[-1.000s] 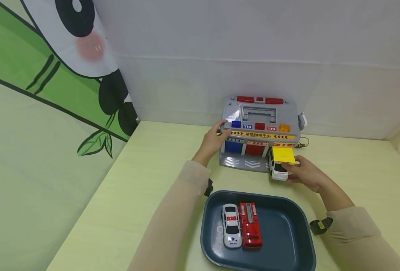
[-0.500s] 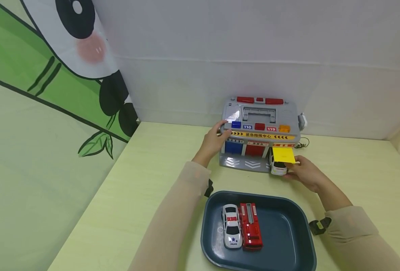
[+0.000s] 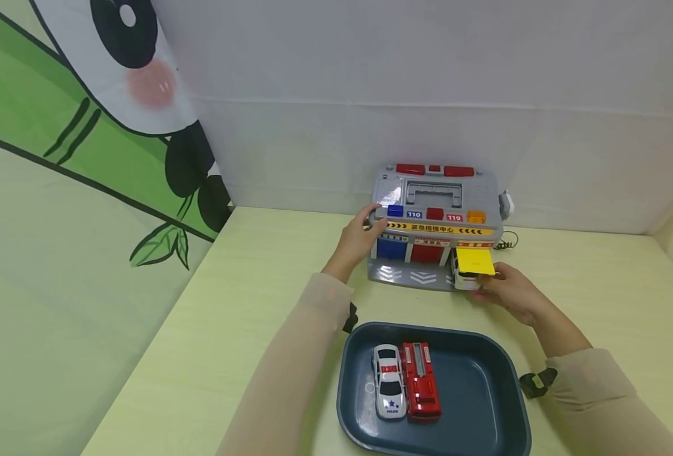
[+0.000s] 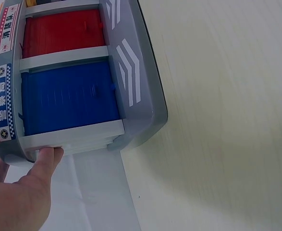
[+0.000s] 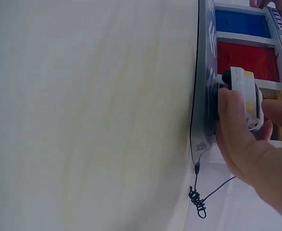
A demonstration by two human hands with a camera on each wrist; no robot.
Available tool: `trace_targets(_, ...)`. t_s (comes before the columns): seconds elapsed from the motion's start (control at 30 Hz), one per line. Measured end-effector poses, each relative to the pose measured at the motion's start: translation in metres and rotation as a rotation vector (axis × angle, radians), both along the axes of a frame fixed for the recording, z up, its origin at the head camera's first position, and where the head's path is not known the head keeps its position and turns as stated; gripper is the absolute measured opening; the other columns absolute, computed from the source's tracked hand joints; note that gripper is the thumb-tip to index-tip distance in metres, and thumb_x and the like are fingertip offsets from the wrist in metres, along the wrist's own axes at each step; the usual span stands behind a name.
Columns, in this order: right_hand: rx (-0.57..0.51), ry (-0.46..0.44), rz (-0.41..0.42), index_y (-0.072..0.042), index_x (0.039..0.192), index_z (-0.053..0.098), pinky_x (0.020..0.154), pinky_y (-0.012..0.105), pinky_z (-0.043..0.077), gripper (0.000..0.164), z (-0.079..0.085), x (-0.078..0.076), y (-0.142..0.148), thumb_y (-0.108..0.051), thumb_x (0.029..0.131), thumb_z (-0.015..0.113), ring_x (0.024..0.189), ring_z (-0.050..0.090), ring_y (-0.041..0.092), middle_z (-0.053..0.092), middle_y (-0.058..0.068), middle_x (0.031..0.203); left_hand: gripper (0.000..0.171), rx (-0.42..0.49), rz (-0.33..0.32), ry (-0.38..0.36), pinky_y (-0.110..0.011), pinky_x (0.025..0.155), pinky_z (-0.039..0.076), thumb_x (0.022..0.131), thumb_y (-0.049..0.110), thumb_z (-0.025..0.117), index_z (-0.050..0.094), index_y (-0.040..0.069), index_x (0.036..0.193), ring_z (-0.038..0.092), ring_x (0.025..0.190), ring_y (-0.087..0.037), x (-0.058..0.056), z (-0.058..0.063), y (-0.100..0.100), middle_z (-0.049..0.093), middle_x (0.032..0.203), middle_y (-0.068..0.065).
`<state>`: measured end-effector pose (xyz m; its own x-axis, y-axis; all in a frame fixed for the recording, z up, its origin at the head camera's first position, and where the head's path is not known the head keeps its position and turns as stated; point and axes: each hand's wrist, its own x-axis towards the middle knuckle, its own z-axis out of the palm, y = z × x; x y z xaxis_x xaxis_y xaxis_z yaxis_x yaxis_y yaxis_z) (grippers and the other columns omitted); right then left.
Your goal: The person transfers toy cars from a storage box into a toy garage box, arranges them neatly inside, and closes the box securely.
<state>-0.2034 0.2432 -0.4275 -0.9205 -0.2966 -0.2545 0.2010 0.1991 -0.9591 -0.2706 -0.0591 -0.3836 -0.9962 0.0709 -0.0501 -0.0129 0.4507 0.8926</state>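
A grey toy garage (image 3: 435, 218) with a blue door (image 4: 71, 98), a red door (image 4: 64, 32) and a raised yellow door (image 3: 475, 261) stands against the back wall. My left hand (image 3: 354, 244) grips its left end, thumb on the side wall below the roof edge. At the right bay, my right hand (image 3: 509, 291) holds a white toy car (image 5: 244, 91) by its rear end, fingers along the back and thumb on the far side. The car's front is inside the bay, hidden under the yellow door in the head view.
A dark blue tray (image 3: 484, 392) in front holds a white toy police car (image 3: 390, 383) and a red toy fire truck (image 3: 421, 383). A coiled black cord (image 5: 197, 198) lies by the garage's right end. The pale table (image 3: 268, 304) extends to both sides.
The right hand has pushed the white car further back into the right bay, so less of it shows beyond the yellow door. The left hand stays on the garage.
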Motion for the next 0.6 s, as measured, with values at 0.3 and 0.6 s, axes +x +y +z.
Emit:
trace_targets(0.3,0.041,0.012,0.034,0.022,0.142,0.018,0.101,0.040,0.041,0.055,0.0054,0.0029,-0.0004,-0.003,0.102,0.045,0.123,0.049,0.031,0.027,0.039,0.145,0.053,-0.015,0.012,0.000,-0.049,0.101,0.042,0.100,0.044,0.052,0.038,0.030,0.150,0.045,0.130,-0.033,-0.0010,-0.0003,0.0010,0.042,0.148,-0.013)
trace_targets(0.6,0.041,0.011,0.022,0.021,0.142,0.022,0.102,0.039,0.040,0.055,0.0028,0.0013,0.0016,-0.010,0.104,0.047,0.125,0.049,0.029,0.027,0.037,0.146,0.053,-0.015,0.011,0.007,-0.050,0.101,0.042,0.100,0.043,0.052,0.038,0.030,0.150,0.045,0.130,-0.033,-0.0002,-0.0013,0.0019,0.043,0.148,-0.014)
